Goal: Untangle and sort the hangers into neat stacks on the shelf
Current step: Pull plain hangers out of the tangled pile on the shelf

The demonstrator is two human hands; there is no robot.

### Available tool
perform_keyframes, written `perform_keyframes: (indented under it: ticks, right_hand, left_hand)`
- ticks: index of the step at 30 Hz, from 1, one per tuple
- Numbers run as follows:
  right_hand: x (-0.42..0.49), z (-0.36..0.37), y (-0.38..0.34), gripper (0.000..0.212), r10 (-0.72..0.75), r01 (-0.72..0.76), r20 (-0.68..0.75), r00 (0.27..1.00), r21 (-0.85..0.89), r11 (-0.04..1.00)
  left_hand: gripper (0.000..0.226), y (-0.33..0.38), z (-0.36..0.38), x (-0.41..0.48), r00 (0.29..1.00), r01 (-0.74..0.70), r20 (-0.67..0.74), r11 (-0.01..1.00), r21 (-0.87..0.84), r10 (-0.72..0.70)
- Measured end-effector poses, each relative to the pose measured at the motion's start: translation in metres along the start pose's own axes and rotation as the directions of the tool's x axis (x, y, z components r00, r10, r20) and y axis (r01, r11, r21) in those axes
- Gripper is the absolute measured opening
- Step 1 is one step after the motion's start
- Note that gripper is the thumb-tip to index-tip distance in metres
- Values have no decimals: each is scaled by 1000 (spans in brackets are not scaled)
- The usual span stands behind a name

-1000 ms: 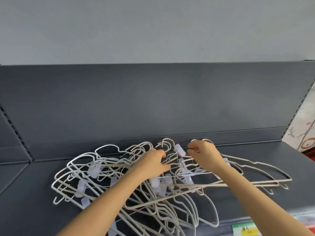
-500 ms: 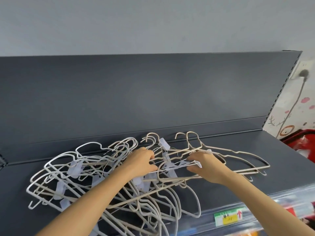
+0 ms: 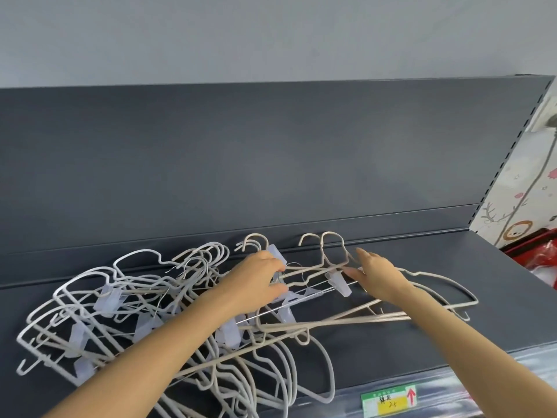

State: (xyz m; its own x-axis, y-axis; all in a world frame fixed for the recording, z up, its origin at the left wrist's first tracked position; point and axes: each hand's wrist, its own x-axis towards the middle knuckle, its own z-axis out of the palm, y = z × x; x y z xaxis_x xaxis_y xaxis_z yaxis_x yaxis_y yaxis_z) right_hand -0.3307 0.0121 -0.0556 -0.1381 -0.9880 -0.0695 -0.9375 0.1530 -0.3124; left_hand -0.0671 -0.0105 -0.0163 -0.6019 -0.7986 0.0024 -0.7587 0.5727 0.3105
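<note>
A tangled pile of white and beige hangers (image 3: 135, 300), some with clear clips, lies on the dark grey shelf (image 3: 470, 267). My left hand (image 3: 256, 282) is in the middle of the pile, fingers curled around a beige hanger next to a clip. Two beige hangers (image 3: 331, 245) lie to the right with their hooks against the back panel. My right hand (image 3: 379, 276) rests over their shoulders with the fingers stretched out and apart. A clip hanger with a metal bar (image 3: 316, 292) runs between my two hands.
The shelf's upright back panel (image 3: 271, 164) stands just behind the hooks. A green and yellow price label (image 3: 388, 402) sits on the clear front rail. Red packaging (image 3: 542, 260) lies past the shelf's right end. Bare shelf shows to the right of the hangers.
My right hand has moved up towards the hanger necks and its fingers have spread. My left hand has stayed on the tangle. The view has shifted slightly left.
</note>
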Motion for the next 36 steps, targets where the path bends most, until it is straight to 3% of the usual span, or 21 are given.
perform_keyframes:
  ticks: [4,8,11,14,19,23,25,27,30,33,36]
  right_hand:
    - [13,2,10,26,33,-32,57,998,-28,999]
    - [19,2,23,24,-41,40,92,995,8,999]
    - [18,1,29,29,-135,134,68,988,29,991]
    - [15,-3,32,30,-136,134,9,991,117,984]
    - [15,-19,35,19,-140,157,-93,986,206,966]
    - [11,-34,32,18,-194,238,-196,961,231,943]
    - [10,-39,30,17,-216,270,-231,949,233,934]
    - [9,-41,29,16,-223,284,-258,940,234,930]
    - [6,-46,24,17,-228,306,-298,927,249,919]
    - [6,-51,20,17,-224,310,-326,918,242,919]
    - [10,-55,19,17,-179,266,-330,927,240,934]
  left_hand:
    - [50,12,5,14,998,-22,53,1000,7,21]
    - [49,16,12,22,997,-39,74,999,30,37]
    - [47,13,16,26,996,-38,78,998,40,35]
    - [42,12,17,28,998,-56,45,998,39,54]
    - [43,9,10,25,988,-68,-139,997,-23,64]
    - [23,4,-2,17,908,10,-417,998,-54,-32]
    - [16,-2,-9,13,875,75,-471,992,-102,-115]
    - [13,-13,-16,11,875,170,-434,975,-144,-217]
    - [13,-34,-20,6,911,292,-263,947,-133,-318]
    - [16,-45,-22,1,938,330,-72,936,-120,-340]
    - [23,-45,-25,0,952,307,32,942,-132,-306]
